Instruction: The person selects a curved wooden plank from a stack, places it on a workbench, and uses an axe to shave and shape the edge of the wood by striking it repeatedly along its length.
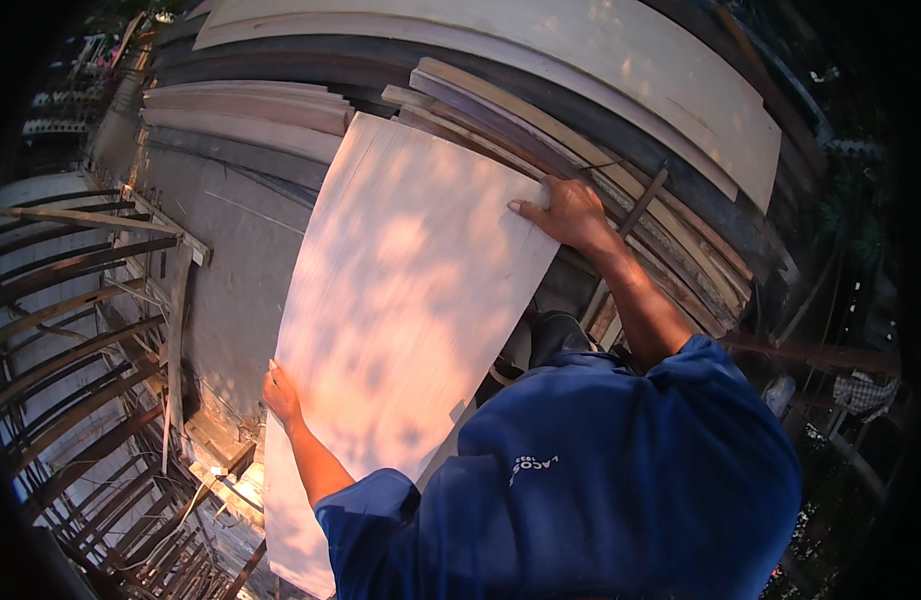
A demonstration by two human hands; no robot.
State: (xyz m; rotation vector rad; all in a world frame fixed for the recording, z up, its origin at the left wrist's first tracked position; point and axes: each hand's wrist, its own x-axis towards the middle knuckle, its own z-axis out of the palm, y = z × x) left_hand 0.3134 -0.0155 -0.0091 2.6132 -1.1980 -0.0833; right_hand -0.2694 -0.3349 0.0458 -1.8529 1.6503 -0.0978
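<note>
A large pale wooden sheet [400, 290], dappled with light and shadow, lies across the front of my body. On its left edge, my left hand [281, 395] grips with the fingers going round behind the sheet. My right hand [570, 213] is closed on the far right corner, its thumb over the top face and its other fingers mostly hidden. The sheet's near end passes beside my blue sleeve, and my shirt covers part of its lower right edge.
Stacked boards [250, 120] lie beyond the sheet, with longer planks [580, 150] at right. A wide pale panel [620, 70] rests at the back. Rows of dark wooden slats [70, 270] stand at left, near an upright wooden post [177, 340]. Grey floor [235, 270] shows between them.
</note>
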